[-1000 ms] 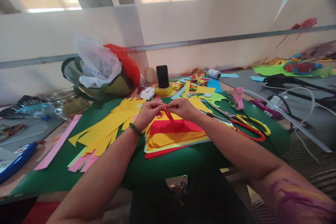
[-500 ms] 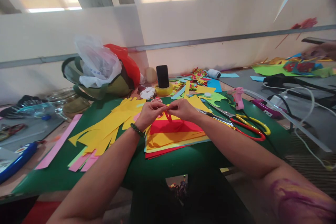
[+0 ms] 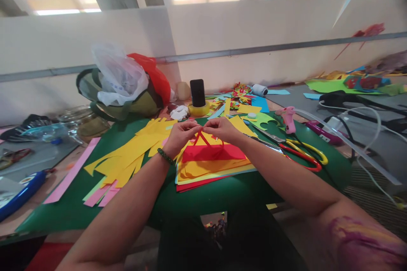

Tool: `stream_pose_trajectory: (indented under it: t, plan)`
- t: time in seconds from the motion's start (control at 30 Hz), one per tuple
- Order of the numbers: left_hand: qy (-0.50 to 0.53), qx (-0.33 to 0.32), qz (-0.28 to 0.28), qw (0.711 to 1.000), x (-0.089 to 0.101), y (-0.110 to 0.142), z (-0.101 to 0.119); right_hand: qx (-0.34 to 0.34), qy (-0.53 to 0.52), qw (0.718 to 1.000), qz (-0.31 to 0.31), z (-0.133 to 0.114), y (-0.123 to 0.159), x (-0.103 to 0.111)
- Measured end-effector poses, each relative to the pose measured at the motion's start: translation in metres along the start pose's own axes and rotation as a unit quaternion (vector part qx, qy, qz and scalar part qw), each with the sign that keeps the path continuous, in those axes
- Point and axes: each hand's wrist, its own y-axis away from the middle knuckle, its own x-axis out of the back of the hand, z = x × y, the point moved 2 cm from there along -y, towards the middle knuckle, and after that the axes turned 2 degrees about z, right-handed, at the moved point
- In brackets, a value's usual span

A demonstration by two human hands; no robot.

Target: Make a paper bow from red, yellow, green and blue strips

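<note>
My left hand (image 3: 182, 135) and my right hand (image 3: 222, 128) meet above a stack of coloured paper sheets (image 3: 213, 165), red on top of orange and yellow. Between their pinched fingertips both hands hold a thin red paper strip (image 3: 203, 139), folded so its two ends hang down in an upside-down V. A bead bracelet (image 3: 165, 156) is on my left wrist. The stack lies on a green sheet (image 3: 95, 194) that covers the table.
Yellow cut strips (image 3: 127, 156) and pink strips (image 3: 70, 175) lie left. Scissors with red and yellow handles (image 3: 302, 154), a utility knife (image 3: 263, 142) and a pink glue gun (image 3: 288, 117) lie right. A phone (image 3: 197, 92) stands on a tape roll behind; bags (image 3: 124, 84) sit back left.
The red strip between my fingertips has spread from a narrow fold into a wider upside-down V. Both hands have stayed in about the same place.
</note>
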Motion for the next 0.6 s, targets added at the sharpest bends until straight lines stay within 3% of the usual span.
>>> stream_pose_trajectory:
  t: [0.23,0.37,0.53,0.6]
  plan:
    - [0.017,0.014,-0.005,1.0,-0.0014,0.0015,0.0024,-0.098,-0.102,0.989,-0.049,-0.0005,0.0018,-0.0046]
    - [0.017,0.003,0.011,1.0,-0.0006,0.0005,0.0018,-0.119,-0.124,0.985,-0.033,-0.0005,0.002,-0.0058]
    - [0.018,-0.005,0.009,1.0,0.001,-0.0005,0.0,-0.115,-0.134,0.98,-0.094,-0.0015,0.0047,-0.0087]
    - [0.02,-0.002,0.007,1.0,0.0014,-0.0001,0.0005,-0.117,-0.132,0.98,-0.09,-0.0014,0.005,-0.0082]
